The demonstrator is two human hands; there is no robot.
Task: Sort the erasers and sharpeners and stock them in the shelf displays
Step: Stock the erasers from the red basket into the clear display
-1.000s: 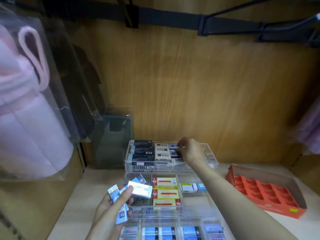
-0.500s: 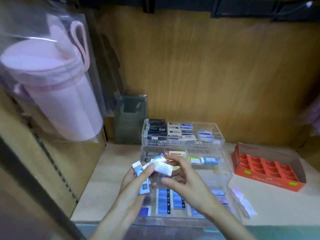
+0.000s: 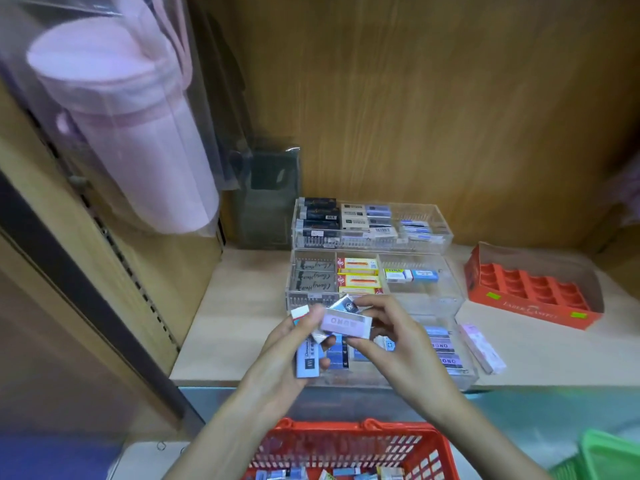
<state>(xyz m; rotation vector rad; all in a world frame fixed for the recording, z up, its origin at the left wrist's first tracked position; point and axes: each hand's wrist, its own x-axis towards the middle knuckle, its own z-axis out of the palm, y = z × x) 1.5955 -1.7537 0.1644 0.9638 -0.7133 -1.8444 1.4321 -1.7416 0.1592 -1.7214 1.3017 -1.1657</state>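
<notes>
Although blurred behind clear packaging, a pink flask fills the left side, above the pale shelf. At the near edge sits a red basket holding loose erasers. A clear tiered display stands mid-shelf. Its far tier carries black boxes, and its middle tier has grey packs scripted "Chung Hwa" beside yellow-and-red boxes. To the right lies an orange tray marked "FABER-CASTELL".

Over the near tier, the left hand clutches a bundle of erasers, a blue-and-white eraser lowest. The right hand pinches the right end of a pale pink eraser reading "ONO", while the left thumb rests on its other end. Matching sleeves lie in the near tier, and a pink pack lies just right of it.
</notes>
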